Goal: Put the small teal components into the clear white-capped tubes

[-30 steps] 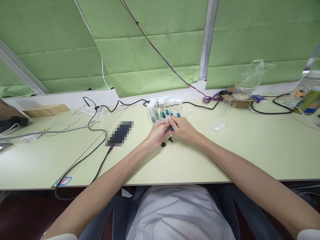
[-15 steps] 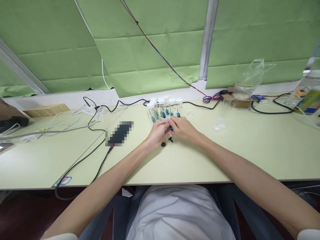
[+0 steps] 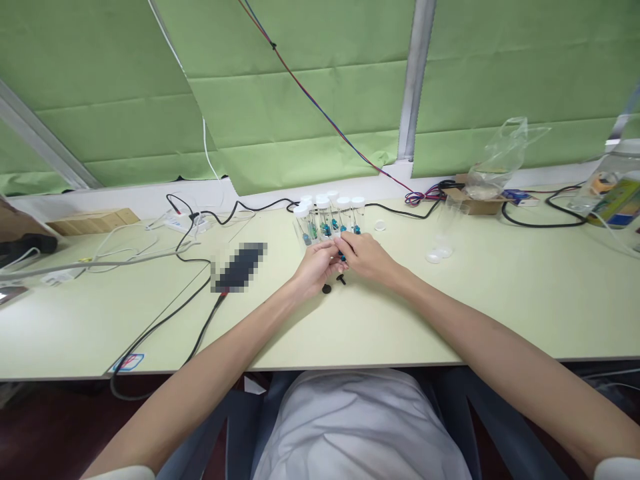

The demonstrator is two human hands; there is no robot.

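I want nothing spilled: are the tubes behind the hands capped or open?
Capped: white lids sit on top of the standing tubes. How tightly they are closed, I cannot tell.

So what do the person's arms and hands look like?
The bare, ungloved left hand and bare, ungloved right hand join long, slim, uncovered forearms. I can't see a watch or bracelet. White cloth sleeve edges peek in at the bottom corners.
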